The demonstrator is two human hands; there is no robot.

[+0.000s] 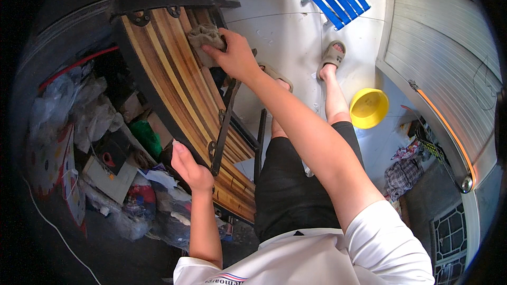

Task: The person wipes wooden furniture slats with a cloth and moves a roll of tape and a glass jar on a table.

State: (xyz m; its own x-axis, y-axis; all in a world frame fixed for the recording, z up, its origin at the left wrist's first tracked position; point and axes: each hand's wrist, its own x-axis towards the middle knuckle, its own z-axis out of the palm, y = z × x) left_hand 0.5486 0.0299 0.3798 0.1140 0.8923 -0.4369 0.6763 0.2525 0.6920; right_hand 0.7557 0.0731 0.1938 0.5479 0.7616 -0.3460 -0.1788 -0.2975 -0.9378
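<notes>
A folding table (170,71) with a striped wood-look top panel, dark edging and black metal legs is tilted on its side before me. My right hand (237,55) holds a crumpled, greyish-brown cloth (206,37) against the panel near its far end. Nearer to me, my left hand (192,168) grips the table's dark edge, with some of its fingers hidden. A black metal leg bar (226,126) crosses the panel between my hands, fixed by dark brackets (212,150).
Plastic bags (93,113), cardboard and other clutter lie left of the table. On the tiled floor (285,27) are a blue-strapped folding stool (338,2) and a yellow basin (369,109). A metal-framed panel (439,27) and a checked cloth bundle (404,176) are at the right.
</notes>
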